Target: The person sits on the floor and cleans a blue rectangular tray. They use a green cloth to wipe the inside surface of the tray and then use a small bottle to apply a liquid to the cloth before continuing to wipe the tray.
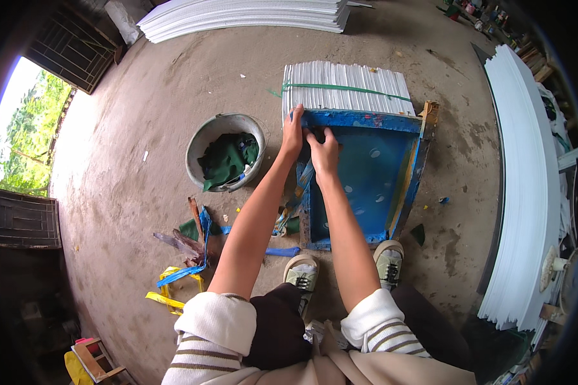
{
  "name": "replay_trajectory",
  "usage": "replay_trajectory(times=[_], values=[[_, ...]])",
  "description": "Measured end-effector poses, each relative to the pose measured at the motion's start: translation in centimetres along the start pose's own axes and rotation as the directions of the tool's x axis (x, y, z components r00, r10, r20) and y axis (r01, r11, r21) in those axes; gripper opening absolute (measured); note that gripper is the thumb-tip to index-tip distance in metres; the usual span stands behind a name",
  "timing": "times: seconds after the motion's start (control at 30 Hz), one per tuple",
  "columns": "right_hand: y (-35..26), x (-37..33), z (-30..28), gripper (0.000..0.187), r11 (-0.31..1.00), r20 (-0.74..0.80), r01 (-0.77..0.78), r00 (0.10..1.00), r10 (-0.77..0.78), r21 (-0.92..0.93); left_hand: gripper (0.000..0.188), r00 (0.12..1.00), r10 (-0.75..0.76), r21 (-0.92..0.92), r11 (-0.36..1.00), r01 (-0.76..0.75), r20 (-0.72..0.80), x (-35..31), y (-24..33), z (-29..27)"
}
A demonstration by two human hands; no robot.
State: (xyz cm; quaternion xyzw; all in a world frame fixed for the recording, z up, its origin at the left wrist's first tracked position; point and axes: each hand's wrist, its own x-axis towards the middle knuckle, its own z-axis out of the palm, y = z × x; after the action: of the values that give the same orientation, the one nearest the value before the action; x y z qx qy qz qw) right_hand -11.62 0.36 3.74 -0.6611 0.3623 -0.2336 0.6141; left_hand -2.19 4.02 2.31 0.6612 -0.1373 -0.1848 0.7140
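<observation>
A paint-smeared blue wooden frame (359,120), with a blue panel (372,179) marked by pale spots, stands before my feet. Its far edge lies against a stack of white sheets (340,77) bound with a green strap (347,87). My left hand (291,136) is closed at the frame's far left corner, fingers pointing away from me beside the stack. Just right of it, my right hand (324,154) grips the same corner from the inner side, its fingers bent against the far bar. Parts of the fingers on both hands are hidden.
A grey bucket (193,160) with dark green cloth (228,157) stands left of the frame. Nearer lie blue and yellow straps (173,277) and wood scraps (186,247). Long white sheets are stacked on the right (523,192) and at the far side (244,16).
</observation>
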Motion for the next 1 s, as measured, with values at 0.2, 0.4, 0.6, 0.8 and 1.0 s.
replay_trajectory(times=[0.2, 0.4, 0.6, 0.8, 1.0], values=[[1.4, 0.5, 0.9, 0.034, 0.967, -0.133, 0.086, 0.99, -0.055, 0.24, 0.06, 0.97, 0.166, 0.355, 0.93, -0.093, -0.179, -0.5, 1.1, 0.8], [1.7, 0.1, 2.0, 0.019, 0.906, -0.217, 0.148, 0.974, -0.065, 0.395, 0.06, 0.95, 0.161, 0.375, 0.926, -0.052, -0.266, -1.1, 2.4, 1.0], [3.3, 0.9, 2.6, 0.014, 0.89, -0.264, 0.167, 0.963, -0.055, 0.425, 0.06, 0.959, 0.121, 0.354, 0.935, -0.024, -0.255, -0.7, 1.7, 1.5], [3.9, 1.6, 3.2, 0.016, 0.896, -0.28, 0.17, 0.959, -0.054, 0.411, 0.062, 0.97, 0.076, 0.362, 0.932, 0.013, -0.23, 0.8, 0.4, 1.0], [3.1, 1.3, 2.5, 0.016, 0.916, -0.306, 0.221, 0.945, -0.116, 0.336, 0.056, 0.97, 0.141, 0.38, 0.923, -0.057, -0.198, 0.2, 1.0, 1.6]])
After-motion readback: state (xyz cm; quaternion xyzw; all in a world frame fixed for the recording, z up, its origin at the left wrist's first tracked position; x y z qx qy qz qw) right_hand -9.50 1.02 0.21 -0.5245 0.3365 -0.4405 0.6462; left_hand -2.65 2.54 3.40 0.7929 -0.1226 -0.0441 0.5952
